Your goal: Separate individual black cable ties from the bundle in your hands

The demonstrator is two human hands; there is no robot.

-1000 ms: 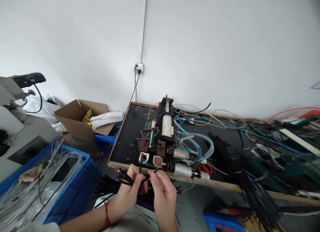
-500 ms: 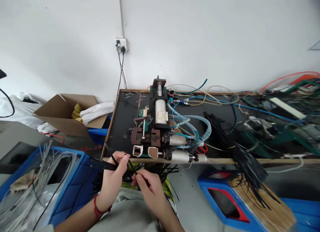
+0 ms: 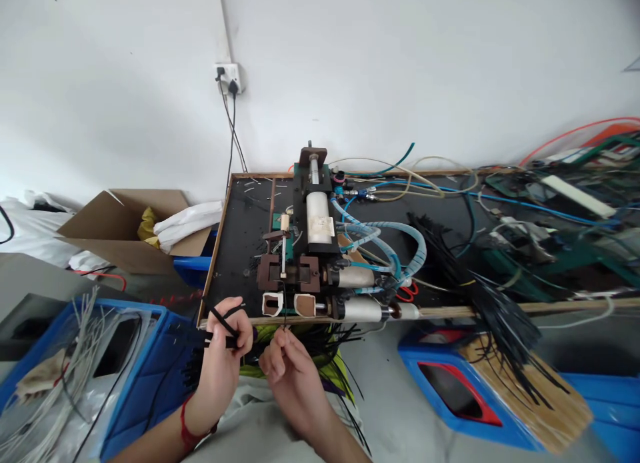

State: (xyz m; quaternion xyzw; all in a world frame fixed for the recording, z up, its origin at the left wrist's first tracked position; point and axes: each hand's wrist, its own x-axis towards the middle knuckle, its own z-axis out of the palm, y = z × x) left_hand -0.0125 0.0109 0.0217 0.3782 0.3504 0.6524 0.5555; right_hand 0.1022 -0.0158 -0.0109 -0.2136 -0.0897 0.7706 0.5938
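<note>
My left hand (image 3: 226,356), with a red cord at its wrist, is closed around several short black cables (image 3: 221,318) at the front left corner of the bench. My right hand (image 3: 295,373) pinches a thin black wire (image 3: 285,308) in its fingertips, just below the bench's front edge. The wire points upward through the gap between two pale-edged pads (image 3: 273,304) of a pneumatic machine (image 3: 319,216). Just behind them are the machine's brown jaws (image 3: 269,272). More black cables (image 3: 333,338) lie across my lap, partly hidden by my hands.
A bundle of black cables (image 3: 493,316) hangs over the bench edge on the right. Blue crates (image 3: 125,396) stand on both sides, the left one holding white wires. A cardboard box (image 3: 115,243) is behind on the left. Air hoses (image 3: 417,250) loop right of the machine.
My right hand has moved up to the machine's pads with a wire, away from my left hand. My left hand, still holding cables, has shifted slightly left. The view has shifted a little.
</note>
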